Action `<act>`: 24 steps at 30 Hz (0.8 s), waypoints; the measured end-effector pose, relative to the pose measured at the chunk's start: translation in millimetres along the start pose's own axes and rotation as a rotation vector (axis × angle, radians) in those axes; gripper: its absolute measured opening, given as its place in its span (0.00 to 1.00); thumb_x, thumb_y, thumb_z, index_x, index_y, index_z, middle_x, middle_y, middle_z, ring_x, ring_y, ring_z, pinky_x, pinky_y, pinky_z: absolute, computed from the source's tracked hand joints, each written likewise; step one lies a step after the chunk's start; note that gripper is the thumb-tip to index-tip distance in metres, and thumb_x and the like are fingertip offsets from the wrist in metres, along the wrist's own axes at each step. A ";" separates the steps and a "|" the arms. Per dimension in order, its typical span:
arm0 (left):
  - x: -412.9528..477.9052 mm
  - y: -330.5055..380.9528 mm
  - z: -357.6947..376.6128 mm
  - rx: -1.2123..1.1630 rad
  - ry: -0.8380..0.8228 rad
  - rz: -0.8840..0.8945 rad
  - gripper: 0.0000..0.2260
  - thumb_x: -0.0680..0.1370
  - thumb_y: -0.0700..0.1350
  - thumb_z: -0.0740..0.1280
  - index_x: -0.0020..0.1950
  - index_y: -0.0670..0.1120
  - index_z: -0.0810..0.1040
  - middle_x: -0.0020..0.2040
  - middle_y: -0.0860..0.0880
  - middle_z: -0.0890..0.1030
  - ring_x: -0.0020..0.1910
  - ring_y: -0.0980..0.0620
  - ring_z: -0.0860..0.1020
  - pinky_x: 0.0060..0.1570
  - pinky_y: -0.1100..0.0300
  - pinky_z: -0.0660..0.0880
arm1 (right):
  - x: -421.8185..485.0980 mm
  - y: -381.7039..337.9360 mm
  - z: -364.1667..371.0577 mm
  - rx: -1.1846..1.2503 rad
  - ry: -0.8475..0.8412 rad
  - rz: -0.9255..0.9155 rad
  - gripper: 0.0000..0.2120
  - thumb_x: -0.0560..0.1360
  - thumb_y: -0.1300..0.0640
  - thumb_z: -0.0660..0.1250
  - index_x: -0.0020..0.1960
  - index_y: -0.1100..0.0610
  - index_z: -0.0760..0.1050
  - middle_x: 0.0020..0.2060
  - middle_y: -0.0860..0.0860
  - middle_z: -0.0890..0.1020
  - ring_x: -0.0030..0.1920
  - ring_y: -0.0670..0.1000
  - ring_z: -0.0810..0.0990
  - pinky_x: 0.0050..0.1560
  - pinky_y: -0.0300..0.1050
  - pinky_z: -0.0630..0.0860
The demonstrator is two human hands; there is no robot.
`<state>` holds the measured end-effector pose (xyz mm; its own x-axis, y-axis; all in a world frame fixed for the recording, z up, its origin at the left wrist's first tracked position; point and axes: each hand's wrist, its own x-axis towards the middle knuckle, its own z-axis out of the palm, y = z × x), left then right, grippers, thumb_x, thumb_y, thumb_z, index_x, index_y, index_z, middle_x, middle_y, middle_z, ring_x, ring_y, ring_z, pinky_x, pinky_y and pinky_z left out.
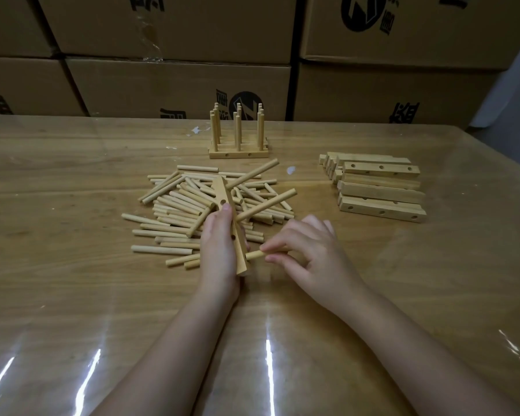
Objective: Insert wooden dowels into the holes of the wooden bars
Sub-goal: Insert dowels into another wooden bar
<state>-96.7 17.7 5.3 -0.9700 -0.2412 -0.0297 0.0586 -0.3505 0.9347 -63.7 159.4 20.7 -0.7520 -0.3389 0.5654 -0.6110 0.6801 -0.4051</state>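
Pale raw wood throughout: gripped the square-section bar (pixel 222 187) in the left hand (pixel 219 244), fingers wrapped round its middle, thumb lying up the drilled face, two dark round holes showing, tilted on edge just above the loose dowel pile (pixel 174 211) on the table (pixel 72 175). Had two round dowels (pixel 267 204) already seated in its far half, slanting up to the right. Pinched a third dowel (pixel 254 255) between right hand (pixel 306 253) thumb and forefinger, other fingers loosely bent, end butted against the bar's near end; couldn't tell how deep.
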 end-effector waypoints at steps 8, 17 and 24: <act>-0.2 0.3 0.6 -0.008 0.001 0.010 0.11 0.81 0.48 0.59 0.42 0.47 0.75 0.27 0.56 0.73 0.24 0.60 0.72 0.24 0.67 0.70 | 0.6 -4.2 -1.0 -0.074 0.004 -0.034 0.04 0.72 0.55 0.71 0.46 0.52 0.81 0.39 0.45 0.79 0.42 0.48 0.72 0.44 0.42 0.59; 1.3 -2.5 0.5 0.022 0.007 0.012 0.12 0.81 0.49 0.59 0.39 0.48 0.73 0.30 0.51 0.71 0.24 0.57 0.70 0.23 0.65 0.68 | 0.5 -5.1 -1.4 -0.081 -0.035 -0.023 0.04 0.72 0.55 0.70 0.46 0.53 0.81 0.38 0.45 0.80 0.42 0.50 0.73 0.44 0.43 0.60; 1.3 -5.5 1.9 0.097 0.003 0.059 0.12 0.81 0.49 0.60 0.39 0.49 0.74 0.27 0.56 0.73 0.27 0.59 0.73 0.25 0.66 0.70 | 1.1 -7.4 -1.7 -0.136 -0.061 -0.054 0.03 0.72 0.54 0.70 0.45 0.52 0.81 0.38 0.45 0.80 0.41 0.50 0.74 0.43 0.45 0.63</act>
<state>-98.7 21.1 0.8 -0.9647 -0.2620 0.0251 0.0920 -0.2464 0.9648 -59.6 155.1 25.5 -0.7352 -0.4136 0.5371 -0.6151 0.7400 -0.2721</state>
